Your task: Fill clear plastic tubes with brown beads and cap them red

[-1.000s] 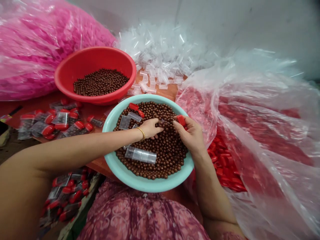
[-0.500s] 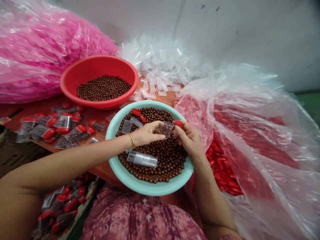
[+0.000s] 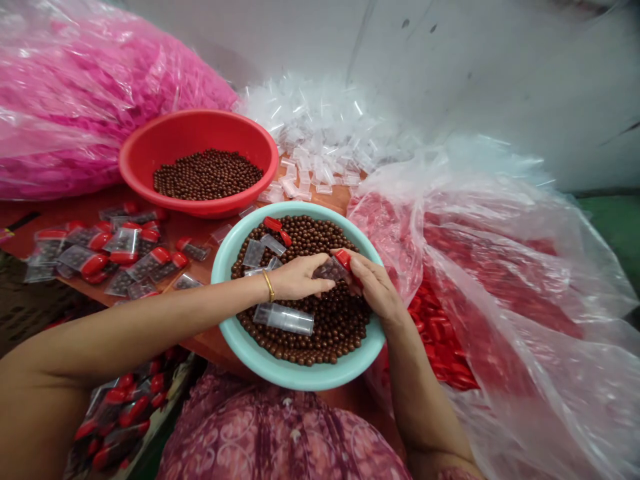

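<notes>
Over the pale turquoise basin (image 3: 227,333), my left hand (image 3: 295,277) grips a small clear plastic container (image 3: 330,270) with dark contents between thumb and fingers. My right hand (image 3: 373,283) is closed on a red cap (image 3: 343,258) at the container's right end, the cap meeting its mouth. Below both hands, brown balls (image 3: 310,347) fill the basin. On top of the balls lie a longer clear plastic tube (image 3: 284,319), a few small clear containers (image 3: 254,253) and loose red caps (image 3: 273,223).
Behind is a red basin (image 3: 150,140) of similar balls (image 3: 207,175). Capped containers (image 3: 124,243) lie at left, more (image 3: 125,407) below. Clear empties (image 3: 320,147) are heaped at the back. Bags of pink pieces (image 3: 100,100) and red caps (image 3: 443,333) flank the table.
My right hand has brought the red cap left onto the container's end; half a second ago they were slightly apart. The container has tilted and dropped a little.
</notes>
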Available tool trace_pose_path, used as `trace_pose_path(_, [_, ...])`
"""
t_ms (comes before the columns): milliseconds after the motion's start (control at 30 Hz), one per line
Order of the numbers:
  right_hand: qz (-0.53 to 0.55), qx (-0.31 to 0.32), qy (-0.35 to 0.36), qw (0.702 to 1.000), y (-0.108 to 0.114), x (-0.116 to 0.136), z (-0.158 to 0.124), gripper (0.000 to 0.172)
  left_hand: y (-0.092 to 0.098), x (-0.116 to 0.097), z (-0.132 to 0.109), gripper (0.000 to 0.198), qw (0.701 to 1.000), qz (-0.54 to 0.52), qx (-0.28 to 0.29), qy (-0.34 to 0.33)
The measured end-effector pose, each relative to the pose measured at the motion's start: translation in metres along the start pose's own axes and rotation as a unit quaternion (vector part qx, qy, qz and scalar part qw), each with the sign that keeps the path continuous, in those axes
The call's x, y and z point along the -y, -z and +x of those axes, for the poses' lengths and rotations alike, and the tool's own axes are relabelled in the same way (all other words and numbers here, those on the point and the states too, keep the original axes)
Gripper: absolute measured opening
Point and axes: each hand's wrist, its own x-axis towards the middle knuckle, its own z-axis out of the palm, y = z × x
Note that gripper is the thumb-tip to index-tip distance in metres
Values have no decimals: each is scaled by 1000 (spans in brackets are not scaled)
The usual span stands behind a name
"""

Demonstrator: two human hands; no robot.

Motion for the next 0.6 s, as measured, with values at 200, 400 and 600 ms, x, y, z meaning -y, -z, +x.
trace_pose_path(200, [-137,5,68,988,-2,-1,-2,44,0,-10,-6,22,985,161,-65,-16])
trace_pose_path(400, [-223,11,136,965,-3,3,-7,39,0,-15,-7,16,965,243,-101,8])
trace_pose_path(600, [-328,62,170,927,-2,8,-7,35,4,-16,-9,15,949,304,-76,13])
